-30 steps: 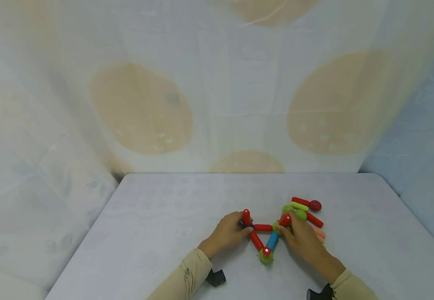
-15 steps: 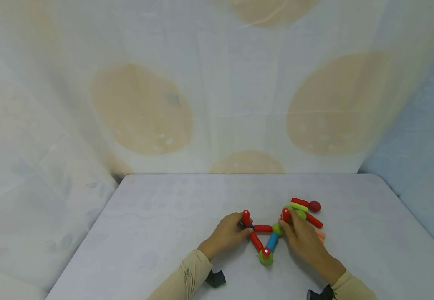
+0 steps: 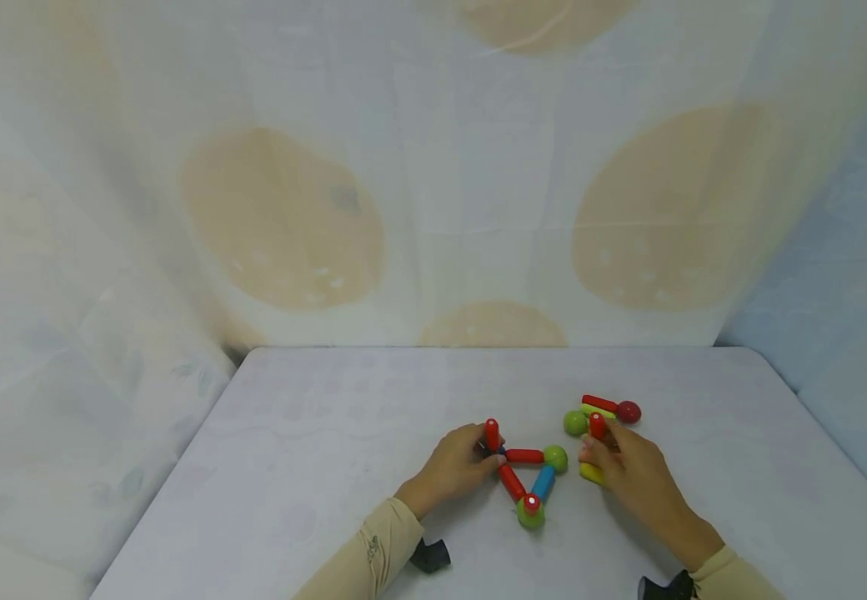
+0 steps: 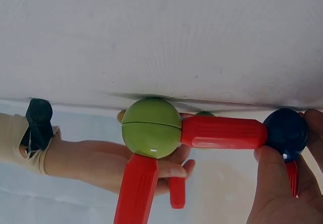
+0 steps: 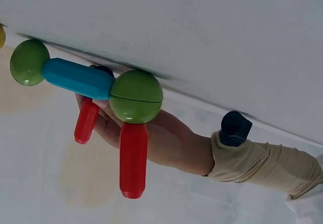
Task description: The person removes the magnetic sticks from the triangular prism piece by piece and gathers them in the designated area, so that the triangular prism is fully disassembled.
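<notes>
A flat triangle of magnetic pieces lies on the table: two red sticks [image 3: 525, 456], a blue stick [image 3: 543, 482] and green balls [image 3: 555, 457] at two corners. A short red stick stands on the near green ball [image 3: 531, 514]. My left hand [image 3: 492, 457] pinches the dark blue ball [image 4: 286, 131] at the left corner, under another upright red stick [image 3: 492, 434]. My right hand [image 3: 596, 443] pinches a loose red stick [image 3: 597, 425], held upright just right of the triangle. A yellow stick [image 3: 592, 474] lies under its fingers.
Beyond the right hand is a small pile: a green ball [image 3: 574, 422], a red stick [image 3: 600, 403], a yellow-green stick [image 3: 598, 411] and a dark red ball [image 3: 629, 411]. The white table [image 3: 328, 433] is backed by a draped cloth with large pale spots.
My right hand has lifted the red stick off the triangle's right green ball and carried it right, toward the pile. The left hand and the triangle have stayed put.
</notes>
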